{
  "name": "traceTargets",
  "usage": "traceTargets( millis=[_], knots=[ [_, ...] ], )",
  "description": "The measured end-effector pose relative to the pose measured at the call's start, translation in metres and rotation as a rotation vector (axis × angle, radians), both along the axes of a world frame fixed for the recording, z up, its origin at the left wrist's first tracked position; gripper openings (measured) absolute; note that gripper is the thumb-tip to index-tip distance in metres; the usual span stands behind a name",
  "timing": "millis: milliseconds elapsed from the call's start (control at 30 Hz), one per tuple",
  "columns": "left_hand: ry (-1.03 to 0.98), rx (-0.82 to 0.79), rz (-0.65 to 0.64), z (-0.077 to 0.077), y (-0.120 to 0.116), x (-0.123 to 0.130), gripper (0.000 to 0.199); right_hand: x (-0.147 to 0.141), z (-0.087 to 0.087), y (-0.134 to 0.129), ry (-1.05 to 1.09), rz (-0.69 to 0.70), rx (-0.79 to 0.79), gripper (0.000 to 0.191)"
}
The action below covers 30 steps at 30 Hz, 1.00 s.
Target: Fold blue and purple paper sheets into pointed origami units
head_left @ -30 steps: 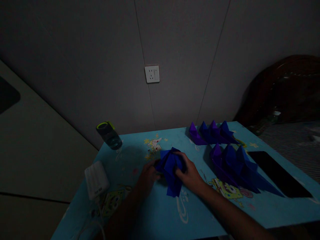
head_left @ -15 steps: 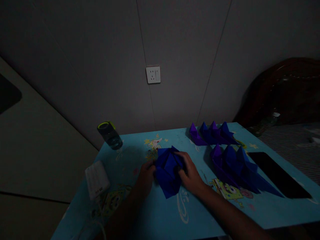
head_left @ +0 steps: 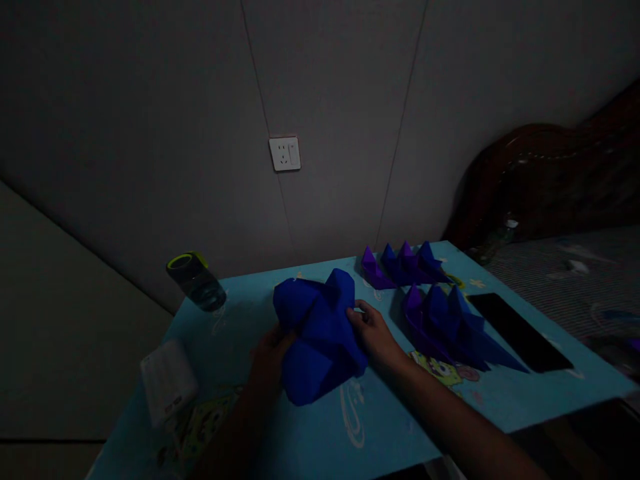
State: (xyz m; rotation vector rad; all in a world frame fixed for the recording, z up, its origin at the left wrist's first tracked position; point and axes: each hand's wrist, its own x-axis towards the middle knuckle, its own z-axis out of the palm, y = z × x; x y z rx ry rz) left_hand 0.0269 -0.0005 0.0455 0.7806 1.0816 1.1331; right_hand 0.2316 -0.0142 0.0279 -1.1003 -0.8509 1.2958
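Note:
A creased sheet of blue origami paper [head_left: 320, 327], partly unfolded with raised corners and folds, is held above the table between both hands. My left hand [head_left: 273, 353] grips its left edge; some of those fingers are hidden behind the paper. On the right edge, my right hand [head_left: 373, 330] pinches the paper with the thumb in front. To the right stand folded paper boats in purple and blue, a nearer row [head_left: 445, 323] and a farther row [head_left: 405, 267].
The light blue cartoon-printed table [head_left: 390, 427] stands against a grey wall. A dark water bottle [head_left: 197, 283] is at its back left, and a white power bank [head_left: 169, 380] with a cable is nearer. A black phone [head_left: 520, 333] lies at the right, beside a bed [head_left: 575, 253].
The blue paper has opened out from a compact folded shape into a wider, looser one. Both hands have moved slightly apart around it. The camera view has turned a little right.

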Motion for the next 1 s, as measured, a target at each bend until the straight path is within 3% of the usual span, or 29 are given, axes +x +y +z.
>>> traceTargets(
  millis=[167,300,367,567,700,800,867,1000],
  knots=[
    [-0.1,0.002,-0.003,0.012,0.0,-0.004,0.056,0.012,0.016,0.001,0.044,-0.061,-0.044,0.048],
    [-0.055,0.055,0.156,0.019,0.008,-0.021,0.057,0.033,0.02,0.005,-0.069,-0.152,-0.041,0.049],
    [0.007,0.075,0.22,0.019,0.014,-0.029,0.054,0.045,0.02,0.008,-0.102,-0.221,-0.017,0.049],
    [0.314,0.156,0.24,0.011,0.023,-0.032,0.035,0.066,0.024,0.008,-0.22,-0.393,0.084,0.045],
    [0.395,0.285,0.317,0.007,0.024,-0.031,0.031,0.068,0.029,0.003,-0.2,-0.194,0.039,0.053],
    [0.401,0.273,0.359,0.002,0.028,-0.037,0.031,0.067,0.033,0.001,-0.313,0.002,0.018,0.052],
    [0.385,0.253,0.381,-0.002,0.031,-0.041,0.032,0.066,0.035,0.0,-0.368,0.04,0.032,0.047],
    [0.276,0.256,0.389,0.0,0.031,-0.039,0.036,0.067,0.036,0.0,-0.428,-0.255,0.111,0.041]
  ],
)
